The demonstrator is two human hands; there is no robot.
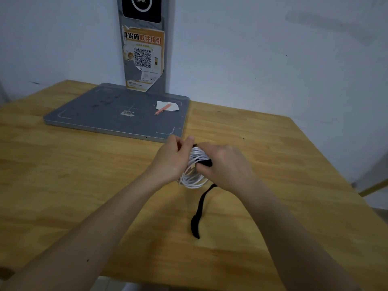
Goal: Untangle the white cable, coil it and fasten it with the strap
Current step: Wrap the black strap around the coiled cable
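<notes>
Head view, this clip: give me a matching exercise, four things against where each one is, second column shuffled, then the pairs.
1. white cable
2. black strap
3. orange pen
4. QR-code poster

A. on the upright grey post
B. coiled between both hands
C. on the grey base plate, across a white paper
D. loose end trailing on the wooden table

Pairs: 1-B, 2-D, 3-C, 4-A

The table (pixel 273 143) is light wood with a smooth matt finish. The grey base plate (pixel 105 114) looks like scuffed matt metal. The white cable (pixel 194 178) is smooth, faintly glossy plastic; the black strap (pixel 199 208) seems soft cloth. The poster (pixel 143 59) is torn paper.
</notes>
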